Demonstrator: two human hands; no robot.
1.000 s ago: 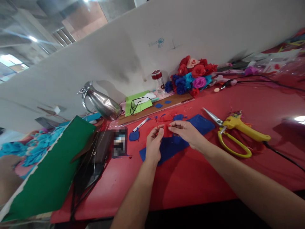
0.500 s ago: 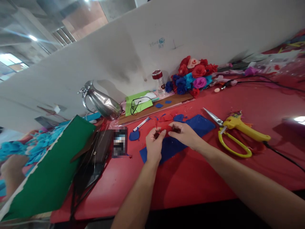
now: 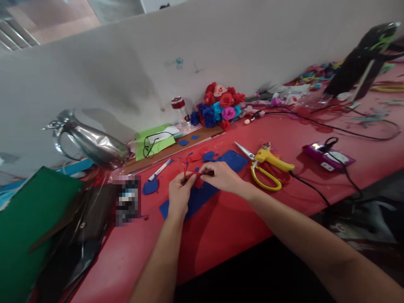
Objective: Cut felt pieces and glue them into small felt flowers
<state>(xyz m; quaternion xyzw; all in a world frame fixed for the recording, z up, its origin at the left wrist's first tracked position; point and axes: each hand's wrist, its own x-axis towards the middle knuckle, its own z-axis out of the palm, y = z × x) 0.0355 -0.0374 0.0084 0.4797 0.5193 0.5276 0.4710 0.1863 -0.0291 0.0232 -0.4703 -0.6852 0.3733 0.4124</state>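
Now, red piece [image 3: 198, 181]: between the two hands, above the blue cloth [image 3: 202, 197], about midway from the bench's [image 3: 227, 229] near edge to its wall-side edge.
Left hand [image 3: 179, 193]: pinching the piece's left side, thumb uppermost.
Right hand [image 3: 222, 177]: fingertips closed on its right side (the exact hold is too small to read).
Finger work: apparently folding or shaping by touch; the next move likely calls for a steady left pinch and small right-hand adjustments.
Scissors [image 3: 245, 151] and glue gun [image 3: 274, 160]: unheld, nearer the bench's right end.
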